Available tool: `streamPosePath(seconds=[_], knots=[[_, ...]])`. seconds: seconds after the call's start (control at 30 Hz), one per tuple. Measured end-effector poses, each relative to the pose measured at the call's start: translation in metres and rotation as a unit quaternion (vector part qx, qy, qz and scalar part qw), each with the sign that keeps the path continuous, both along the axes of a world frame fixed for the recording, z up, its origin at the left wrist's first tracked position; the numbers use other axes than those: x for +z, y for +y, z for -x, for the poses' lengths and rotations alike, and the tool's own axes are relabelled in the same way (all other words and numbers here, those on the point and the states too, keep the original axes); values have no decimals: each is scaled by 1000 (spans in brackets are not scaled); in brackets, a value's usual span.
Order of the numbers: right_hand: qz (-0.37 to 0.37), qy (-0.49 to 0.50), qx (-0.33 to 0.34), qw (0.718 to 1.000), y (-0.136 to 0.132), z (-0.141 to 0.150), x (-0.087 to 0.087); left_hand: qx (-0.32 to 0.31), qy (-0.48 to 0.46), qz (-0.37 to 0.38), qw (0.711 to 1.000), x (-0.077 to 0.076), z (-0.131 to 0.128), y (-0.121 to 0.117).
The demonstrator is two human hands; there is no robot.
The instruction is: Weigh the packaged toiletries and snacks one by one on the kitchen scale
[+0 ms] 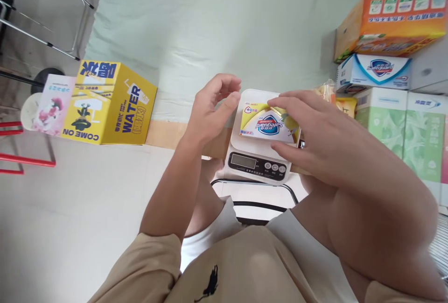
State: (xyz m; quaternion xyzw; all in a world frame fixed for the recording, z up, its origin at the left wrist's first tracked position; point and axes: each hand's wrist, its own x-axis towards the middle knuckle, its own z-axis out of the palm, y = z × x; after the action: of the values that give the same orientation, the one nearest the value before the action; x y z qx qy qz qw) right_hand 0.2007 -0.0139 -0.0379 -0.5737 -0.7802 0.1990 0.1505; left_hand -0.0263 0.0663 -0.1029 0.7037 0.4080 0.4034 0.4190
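Observation:
A yellow and white Safeguard soap box (254, 123) lies flat on the white platform of a kitchen scale (259, 172). My right hand (311, 130) reaches over the box's right end, thumb at its near edge and a finger at its far edge. Its grip spans the box; the other fingers are partly hidden. Just left of the scale, my left hand (217, 107) hovers with fingers curved and thumb apart, holding nothing. The scale's small display (243, 161) shows no digits I can make out.
On the left stand a yellow carton (128, 107) and a pink floral box (56, 104). To the right are an orange carton (402, 25), a white-blue Safeguard box (380, 72), green packs (381, 125) and a yellow packet (346, 105). A pale green cloth (224, 23) covers the table.

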Motion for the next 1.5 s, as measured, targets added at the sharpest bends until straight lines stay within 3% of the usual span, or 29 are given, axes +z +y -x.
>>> streamPosePath(seconds=[0.23, 0.37, 0.53, 0.67, 0.83, 1.03, 1.3, 1.5], knots=[[-9, -26, -6, 1000, -1, 6, -5, 29, 15, 21, 999, 7, 0, -5], [-6, -33, -47, 998, -4, 23, 6, 51, 0, 79, 996, 11, 10, -7], [-20, 33, -11, 999, -4, 58, 17, 18, -51, 162, 985, 25, 35, -13], [-18, 61, 19, 998, -5, 85, 8, 31, -47, 152, 987, 30, 59, -19], [-54, 52, -49, 996, -8, 104, -14, 39, -75, 221, 972, 20, 73, -22], [-41, 108, -8, 993, -3, 90, -13, 70, -112, 217, 967, 11, 73, -16], [-37, 164, -89, 982, 7, 57, -4, 59, -16, 214, 975, 15, 45, 1], [-17, 173, -137, 975, 10, 45, 3, 48, 79, 157, 983, 4, 29, 11]])
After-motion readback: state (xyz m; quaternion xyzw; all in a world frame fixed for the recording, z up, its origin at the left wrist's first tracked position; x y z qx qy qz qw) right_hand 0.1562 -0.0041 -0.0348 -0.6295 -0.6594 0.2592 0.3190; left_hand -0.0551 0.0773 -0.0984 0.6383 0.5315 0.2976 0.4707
